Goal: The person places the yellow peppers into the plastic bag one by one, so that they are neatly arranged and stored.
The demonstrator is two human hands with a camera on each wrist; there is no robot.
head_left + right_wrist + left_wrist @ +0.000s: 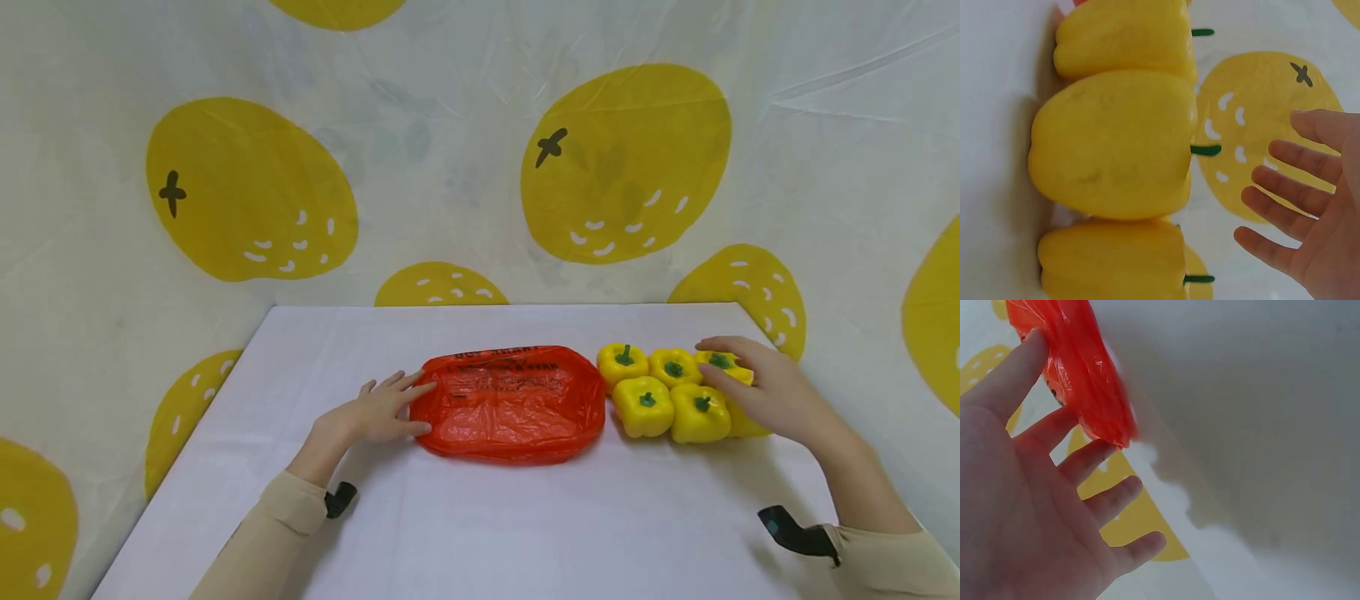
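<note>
A red plastic bag (pixel 510 408) with dark printing lies in the middle of the white table. My left hand (pixel 375 415) is at its left end, with spread fingers and thumb against or just over the plastic. In the left wrist view the thumb and forefinger overlap the bag (pixel 1085 375). To the right of the bag several yellow bell peppers (pixel 643 407) with green stems stand close together in two rows. My right hand (pixel 776 392) hovers over the rightmost peppers, partly hiding them. The right wrist view has this hand (pixel 1310 200) apart from the pepper stems, holding nothing.
A white cloth covers the table (pixel 480 533), whose far edge meets a pale curtain (pixel 442 125) printed with large yellow fruit. The nearest pepper (pixel 700 414) stands in the front row, beside others that touch it.
</note>
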